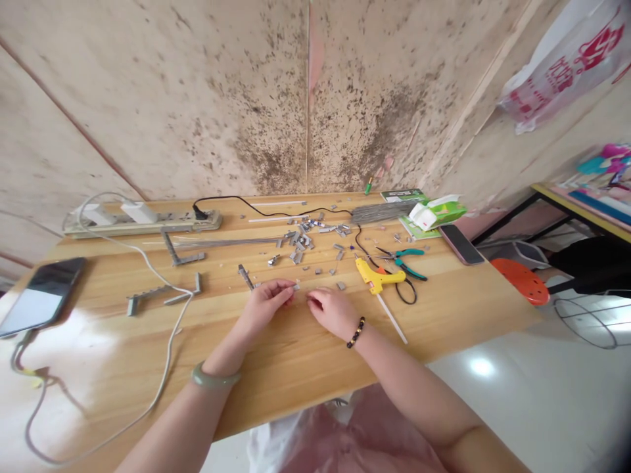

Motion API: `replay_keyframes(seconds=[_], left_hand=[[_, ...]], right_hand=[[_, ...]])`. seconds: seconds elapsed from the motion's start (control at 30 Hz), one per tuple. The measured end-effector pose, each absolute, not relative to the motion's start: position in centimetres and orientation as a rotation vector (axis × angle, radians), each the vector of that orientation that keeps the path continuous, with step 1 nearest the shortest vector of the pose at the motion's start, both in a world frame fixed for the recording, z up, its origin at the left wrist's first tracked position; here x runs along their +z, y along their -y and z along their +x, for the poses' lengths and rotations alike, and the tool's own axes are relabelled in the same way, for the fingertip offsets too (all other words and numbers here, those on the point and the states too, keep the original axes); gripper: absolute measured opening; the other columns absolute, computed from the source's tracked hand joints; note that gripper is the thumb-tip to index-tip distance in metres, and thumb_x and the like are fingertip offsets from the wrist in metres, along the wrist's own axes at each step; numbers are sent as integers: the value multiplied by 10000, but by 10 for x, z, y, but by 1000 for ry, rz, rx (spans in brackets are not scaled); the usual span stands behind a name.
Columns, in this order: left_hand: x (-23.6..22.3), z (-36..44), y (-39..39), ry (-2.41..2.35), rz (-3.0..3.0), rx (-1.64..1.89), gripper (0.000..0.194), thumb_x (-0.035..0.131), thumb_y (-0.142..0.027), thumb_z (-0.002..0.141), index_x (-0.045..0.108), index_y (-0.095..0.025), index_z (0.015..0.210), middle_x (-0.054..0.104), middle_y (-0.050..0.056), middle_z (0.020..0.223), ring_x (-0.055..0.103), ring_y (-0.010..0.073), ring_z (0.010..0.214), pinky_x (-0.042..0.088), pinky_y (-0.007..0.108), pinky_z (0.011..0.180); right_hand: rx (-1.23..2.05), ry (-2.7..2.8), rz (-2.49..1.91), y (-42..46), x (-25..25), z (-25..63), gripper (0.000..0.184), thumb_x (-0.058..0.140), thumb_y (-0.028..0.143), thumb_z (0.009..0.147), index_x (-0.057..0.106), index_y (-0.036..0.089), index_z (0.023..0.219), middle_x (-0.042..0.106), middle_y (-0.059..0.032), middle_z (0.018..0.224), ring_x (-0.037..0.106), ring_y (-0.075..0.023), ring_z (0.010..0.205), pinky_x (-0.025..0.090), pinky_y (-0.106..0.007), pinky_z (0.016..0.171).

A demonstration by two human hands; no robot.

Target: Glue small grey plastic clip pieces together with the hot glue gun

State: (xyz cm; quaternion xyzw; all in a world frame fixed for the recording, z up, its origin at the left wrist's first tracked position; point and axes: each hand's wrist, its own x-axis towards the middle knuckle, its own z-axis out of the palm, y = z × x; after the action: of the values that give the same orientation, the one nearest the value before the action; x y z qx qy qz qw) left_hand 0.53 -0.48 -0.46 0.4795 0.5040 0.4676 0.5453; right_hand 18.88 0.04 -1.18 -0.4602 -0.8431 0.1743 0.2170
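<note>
My left hand (pixel 270 302) pinches a small grey piece (pixel 296 286) between thumb and fingertips, just above the wooden table (pixel 296 368). Close by on the right, my right hand (pixel 335 313) has its fingertips drawn together; whatever may be in them is too small to make out. The two hands are slightly apart. A slim grey jointed strip (pixel 245 277) lies beyond my left hand, partly hidden by it. Further back is a loose heap of small grey pieces (pixel 299 244), and one single grey piece (pixel 340 286) rests beyond my right hand.
Right of my hands lie a yellow glue gun (pixel 378 278) with a white glue stick and teal-handled pliers (pixel 411 264). Thin wires (pixel 379 211), a tissue pack (pixel 444 211) and a phone (pixel 461 244) sit behind. A white cable (pixel 170 348), grey assembled frames (pixel 170 253) and a tablet (pixel 44 295) occupy the left.
</note>
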Motion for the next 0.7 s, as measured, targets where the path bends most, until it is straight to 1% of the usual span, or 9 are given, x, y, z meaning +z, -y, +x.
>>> replay_keyframes(seconds=[0.07,0.17,0.27,0.37,0.47,0.57,0.63,0.7], left_hand=[[-4,5,5,-1191,1152,1109,368,740,-457,671,670,-141,846,639,-3,635,551,113,565,435,228,553],[-4,5,4,-1189,1160,1120,356,741,-453,674,679,-142,835,638,-7,628,542,104,556,429,217,544],[-6,4,3,-1186,1156,1128,355,747,-452,673,689,-143,840,640,-8,622,538,98,549,425,211,541],[-7,4,3,-1191,1132,1134,365,764,-453,653,698,-143,834,642,-10,616,537,97,545,423,209,540],[-6,5,4,-1196,1104,1139,374,782,-456,625,703,-150,825,659,-3,636,552,108,554,433,217,546],[-6,6,4,-1204,1099,1136,385,784,-467,613,707,-149,816,666,6,645,556,115,559,432,220,541],[-6,7,4,-1205,1092,1148,388,785,-468,609,710,-144,809,660,5,633,543,107,549,424,213,533],[-8,7,3,-1195,1082,1159,381,790,-461,604,717,-142,798,653,2,617,529,96,537,416,205,530]], right_hand=[[460,2370,-1287,-1,-12,188,172,533,163,875,684,181,953,712,-79,907,655,-194,844,483,-287,765],[455,2394,-1293,0,-11,188,201,515,158,889,662,175,1025,703,-87,952,648,-194,875,478,-290,792],[476,2412,-1266,4,-5,190,279,460,92,890,615,152,1114,684,-106,1022,633,-197,935,478,-296,822],[475,2444,-1217,12,10,195,354,422,46,881,566,137,1191,661,-121,1072,615,-200,978,478,-305,839],[413,2464,-1215,18,31,212,381,438,72,883,533,149,1243,647,-113,1098,610,-204,966,480,-312,834],[264,2450,-1302,14,46,244,422,412,28,867,532,158,1251,627,-95,1145,578,-192,1028,446,-298,901],[73,2441,-1474,6,47,271,435,415,2,844,543,137,1238,627,-108,1122,552,-216,1053,414,-326,936],[-95,2438,-1662,-3,42,297,387,442,47,861,563,135,1218,633,-118,1083,536,-246,1044,390,-361,947]])
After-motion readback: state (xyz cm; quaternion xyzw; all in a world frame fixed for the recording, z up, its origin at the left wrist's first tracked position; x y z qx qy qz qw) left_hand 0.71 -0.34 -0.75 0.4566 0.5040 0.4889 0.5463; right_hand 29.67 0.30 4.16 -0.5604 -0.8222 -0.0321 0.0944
